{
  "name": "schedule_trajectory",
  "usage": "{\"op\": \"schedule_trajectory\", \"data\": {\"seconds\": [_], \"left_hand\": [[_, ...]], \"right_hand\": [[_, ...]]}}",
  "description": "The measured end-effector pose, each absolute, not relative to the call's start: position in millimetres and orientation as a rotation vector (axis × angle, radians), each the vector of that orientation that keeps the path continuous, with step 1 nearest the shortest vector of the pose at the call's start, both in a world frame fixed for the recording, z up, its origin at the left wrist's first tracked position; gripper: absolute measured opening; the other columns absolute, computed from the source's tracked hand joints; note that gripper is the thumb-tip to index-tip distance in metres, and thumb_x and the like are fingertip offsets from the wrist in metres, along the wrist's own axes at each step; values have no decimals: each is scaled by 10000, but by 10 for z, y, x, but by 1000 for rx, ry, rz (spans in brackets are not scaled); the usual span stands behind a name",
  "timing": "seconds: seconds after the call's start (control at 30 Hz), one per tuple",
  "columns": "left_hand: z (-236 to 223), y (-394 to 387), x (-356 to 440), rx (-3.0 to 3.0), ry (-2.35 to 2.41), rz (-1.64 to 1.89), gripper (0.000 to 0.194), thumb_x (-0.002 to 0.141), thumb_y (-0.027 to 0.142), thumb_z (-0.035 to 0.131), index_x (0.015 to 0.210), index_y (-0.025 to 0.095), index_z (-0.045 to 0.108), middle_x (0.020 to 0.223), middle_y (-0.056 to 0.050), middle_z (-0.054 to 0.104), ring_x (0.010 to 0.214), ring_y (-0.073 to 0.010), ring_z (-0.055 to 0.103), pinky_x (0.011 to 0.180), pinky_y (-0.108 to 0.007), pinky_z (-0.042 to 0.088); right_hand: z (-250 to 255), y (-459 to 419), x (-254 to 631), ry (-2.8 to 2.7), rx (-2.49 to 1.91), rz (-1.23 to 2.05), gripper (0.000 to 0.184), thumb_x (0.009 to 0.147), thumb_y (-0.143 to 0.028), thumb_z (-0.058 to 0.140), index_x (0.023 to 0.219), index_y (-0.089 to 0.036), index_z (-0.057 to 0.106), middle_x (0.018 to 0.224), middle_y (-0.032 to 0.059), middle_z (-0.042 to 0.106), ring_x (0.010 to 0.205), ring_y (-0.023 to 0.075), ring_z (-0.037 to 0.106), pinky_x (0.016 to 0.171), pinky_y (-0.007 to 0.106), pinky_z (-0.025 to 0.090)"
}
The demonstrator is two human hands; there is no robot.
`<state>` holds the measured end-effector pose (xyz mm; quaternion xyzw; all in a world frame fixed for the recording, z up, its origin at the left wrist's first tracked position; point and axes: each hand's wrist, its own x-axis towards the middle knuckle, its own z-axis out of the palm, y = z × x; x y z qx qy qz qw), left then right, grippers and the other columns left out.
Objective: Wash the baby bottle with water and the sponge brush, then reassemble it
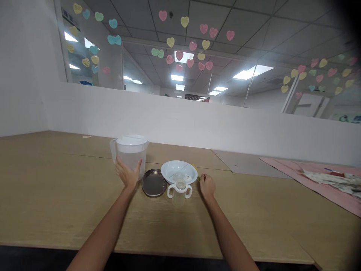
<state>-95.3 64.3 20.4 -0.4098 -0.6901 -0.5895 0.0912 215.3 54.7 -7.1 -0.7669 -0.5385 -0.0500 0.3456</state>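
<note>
My left hand [127, 175] is cupped around the near side of a translucent plastic pitcher [132, 153], fingers by its handle and thumb toward the right. The pitcher stands upright under a white lid. My right hand [208, 185] is closed just right of a white bowl [172, 165]. A thin yellow-green piece [194, 165] shows at the bowl's rim near that fist; what the fingers hold is unclear. Small clear and white parts [186, 177] lie in the bowl. In front of it stands a clear baby bottle [178, 198] with two white handles, its top uncovered.
A round dark metal tray [154, 183] lies between pitcher and bowl. A pink cloth [306, 180] with a patterned cloth and a red item on it covers the right side. Behind the wooden table [70, 195] rises a white wall [180, 124] with glass above.
</note>
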Motion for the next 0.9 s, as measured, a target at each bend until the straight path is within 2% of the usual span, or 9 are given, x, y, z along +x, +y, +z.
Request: {"op": "schedule_trajectory", "data": {"seconds": [0.1, 0.17, 0.23, 0.3, 0.37, 0.47, 0.57, 0.73, 0.9], "left_hand": [[224, 582, -899, -1193, -1894, -1736, 1008, 682, 551, 534, 1348, 64, -45, 1411, -225, 59, 1292, -375, 90, 1045, -539, 123], [257, 531, -805, -1300, -1701, -1736, 920, 707, 485, 537, 1350, 72, 25, 1416, -199, 91, 1293, -359, 109, 1054, -520, 134], [315, 496, -647, -1570, -1480, -1719, 649, 765, 391, 481, 1302, 113, 247, 1348, -152, 313, 1248, -311, 270, 1040, -465, 228], [398, 497, -437, -2012, -1312, -1604, 346, 812, 325, 392, 1103, 177, 507, 1123, -87, 552, 1111, -232, 453, 983, -386, 333], [495, 542, -211, -2483, -1268, -1335, 298, 827, 295, 351, 992, 213, 584, 1013, -47, 616, 1007, -177, 525, 934, -322, 373], [618, 667, 69, -2863, -1370, -871, 291, 801, 271, 382, 963, 201, 613, 1005, -51, 632, 932, -163, 560, 846, -268, 404], [666, 786, 208, -2941, -1454, -531, 231, 736, 235, 443, 798, 176, 657, 853, -62, 661, 780, -168, 585, 714, -244, 419], [629, 800, 203, -2918, -1545, -407, 161, 646, 169, 476, 647, 154, 636, 655, -63, 633, 615, -164, 559, 565, -237, 378], [595, 757, 149, -2929, -1602, -321, 123, 609, 173, 497, 615, 142, 616, 633, -68, 622, 581, -164, 541, 511, -231, 346]], "right_hand": [[-106, 582, 2197, -1420, -2037, -211, 365, 844, -244, 300, 857, -124, 645, 874, 118, 629, 841, 207, 549, 684, 268, 334], [-130, 607, 2210, -1455, -2045, -217, 353, 838, -235, 315, 873, -121, 648, 878, 125, 629, 858, 216, 544, 716, 277, 335], [-152, 625, 2214, -1503, -2048, -183, 330, 828, -232, 339, 894, -124, 644, 888, 124, 629, 867, 221, 544, 728, 283, 340], [-173, 634, 2214, -1543, -2066, -136, 306, 815, -228, 368, 911, -122, 639, 903, 131, 626, 879, 225, 544, 732, 285, 347], [-191, 636, 2213, -1562, -2090, -94, 284, 797, -215, 399, 919, -117, 636, 915, 141, 622, 889, 227, 545, 727, 283, 354], [-206, 631, 2214, -1558, -2107, -50, 268, 770, -175, 424, 922, -117, 637, 918, 145, 617, 891, 218, 550, 703, 269, 364], [-210, 624, 2212, -1548, -2118, -30, 271, 765, -147, 415, 917, -116, 638, 908, 144, 617, 878, 206, 560, 686, 258, 369], [-203, 607, 2199, -1540, -2122, -20, 263, 771, -143, 415, 923, -128, 630, 907, 137, 618, 862, 199, 570, 670, 254, 371], [-184, 588, 2186, -1507, -2126, -1, 256, 787, -137, 392, 906, -122, 619, 919, 145, 615, 868, 206, 571, 661, 257, 366]]}}
